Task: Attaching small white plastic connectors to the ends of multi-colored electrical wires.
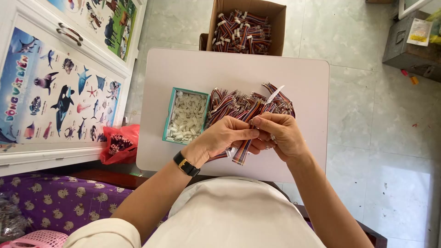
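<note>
Both hands meet over the surface [303, 78]: the left hand [227, 135] and right hand [280, 133] pinch one striped ribbon cable [242, 152], seemingly fitting its end. The cable pile [234, 105] lies just beyond them, the tray of white connectors [186, 115] beyond the left hand.

Left hand [228, 136] and right hand [281, 134] meet over the white table [239, 69], pinching a multicoloured ribbon cable [242, 154] between them. Cable pile [248, 104] behind; teal tray [187, 115] of white connectors, probably plastic, at left. Cardboard box [245, 25] beyond.
</note>
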